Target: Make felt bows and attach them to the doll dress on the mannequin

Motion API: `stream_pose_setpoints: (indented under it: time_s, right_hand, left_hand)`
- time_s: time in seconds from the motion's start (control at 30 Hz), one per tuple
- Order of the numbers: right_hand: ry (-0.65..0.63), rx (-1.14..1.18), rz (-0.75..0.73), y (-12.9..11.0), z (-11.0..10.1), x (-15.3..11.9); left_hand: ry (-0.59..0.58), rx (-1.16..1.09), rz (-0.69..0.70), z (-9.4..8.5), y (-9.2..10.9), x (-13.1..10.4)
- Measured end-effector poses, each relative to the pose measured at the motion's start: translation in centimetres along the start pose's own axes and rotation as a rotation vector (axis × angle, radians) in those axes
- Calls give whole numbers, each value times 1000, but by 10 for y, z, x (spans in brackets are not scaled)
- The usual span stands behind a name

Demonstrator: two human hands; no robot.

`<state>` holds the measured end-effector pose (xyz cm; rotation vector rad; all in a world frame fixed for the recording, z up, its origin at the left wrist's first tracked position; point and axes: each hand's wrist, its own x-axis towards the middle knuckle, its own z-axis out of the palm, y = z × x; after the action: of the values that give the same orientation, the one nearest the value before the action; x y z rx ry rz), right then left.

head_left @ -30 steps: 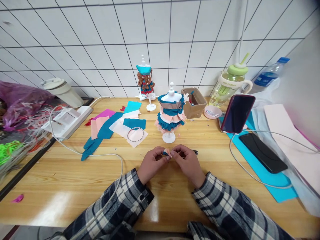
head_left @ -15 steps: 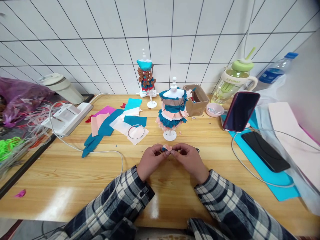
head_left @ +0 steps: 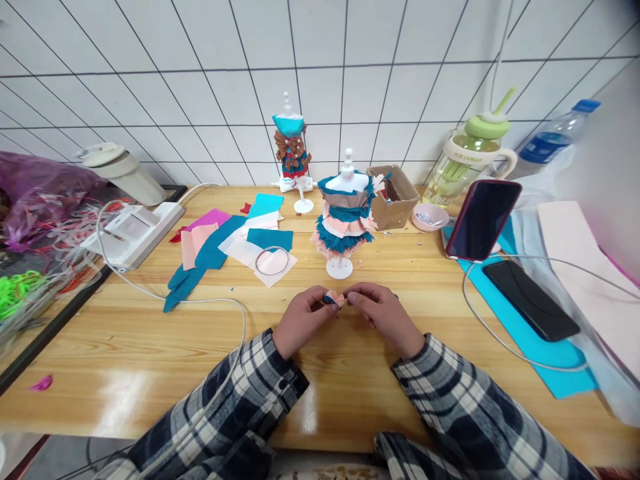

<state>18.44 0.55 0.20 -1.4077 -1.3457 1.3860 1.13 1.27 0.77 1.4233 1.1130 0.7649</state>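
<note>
My left hand (head_left: 304, 321) pinches a small gathered piece of peach and teal crepe paper (head_left: 335, 299) between thumb and forefinger, just above the table. At its right edge, the thumb and forefinger of my right hand (head_left: 384, 317) are drawn together; whether anything is between them is too small to make out. Directly beyond my hands stands a small white dress form (head_left: 347, 181) on a round base, wearing a ruffled teal and peach paper dress (head_left: 345, 230). A small dark object (head_left: 397, 296) shows partly behind my right hand.
Cut paper pieces (head_left: 215, 243) and a metal ring (head_left: 273, 261) lie left of the form. Behind are another dressed form (head_left: 291, 150), a cardboard box (head_left: 395, 207) and a pink dish (head_left: 431, 217). Phones (head_left: 531, 300) and cables are right; a power strip (head_left: 135, 233) is left.
My right fingertips have shifted slightly right, from gripping the crepe paper to its edge. My left hand keeps its pinch. The view has tilted a little.
</note>
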Motion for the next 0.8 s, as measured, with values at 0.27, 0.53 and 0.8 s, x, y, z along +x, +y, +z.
stream_pose_setpoints:
  time_s: [0.27, 0.53, 0.8]
  right_hand:
    - [55, -149, -106, -3, 2, -3]
    - [-16, -193, -187, -8, 3, -6]
    - [110, -339, -394, -3, 2, -7]
  left_hand:
    - [-74, 86, 25, -1, -2, 0]
    - [-97, -28, 8, -3, 0, 0]
    - [43, 165, 73, -2, -6, 0]
